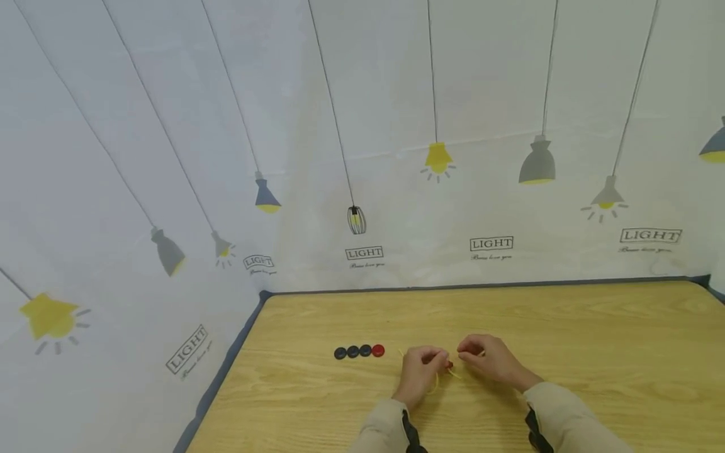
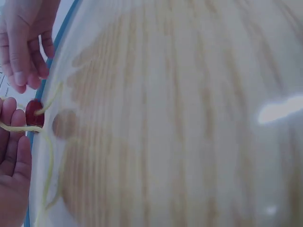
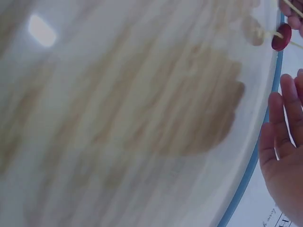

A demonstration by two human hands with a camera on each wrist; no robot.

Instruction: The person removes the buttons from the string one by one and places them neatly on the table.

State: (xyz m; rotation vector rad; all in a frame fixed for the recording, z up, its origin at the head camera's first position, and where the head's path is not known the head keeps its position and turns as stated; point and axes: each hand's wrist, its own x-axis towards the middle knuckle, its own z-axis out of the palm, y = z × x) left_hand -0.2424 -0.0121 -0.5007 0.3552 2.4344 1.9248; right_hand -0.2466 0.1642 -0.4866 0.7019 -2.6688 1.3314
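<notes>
My left hand (image 1: 420, 372) pinches a yellow string (image 2: 49, 165) a little above the wooden table. A red button (image 2: 34, 113) is threaded on this string, right by the left fingertips, and the string's short end sticks out through it. The rest of the string hangs in a loop below the left hand. My right hand (image 1: 494, 360) is just to the right, apart from the button, with its fingers (image 3: 278, 125) loosely bent and nothing seen between them. In the right wrist view the red button (image 3: 281, 37) shows tilted, beyond the right fingertips.
Left of the hands, a row of three dark buttons (image 1: 353, 352) and one red button (image 1: 378, 350) lies on the wooden table (image 1: 306, 402). Behind and to the left stands a pale wall covering (image 1: 396, 189) printed with lamps. The table's back edge meets it.
</notes>
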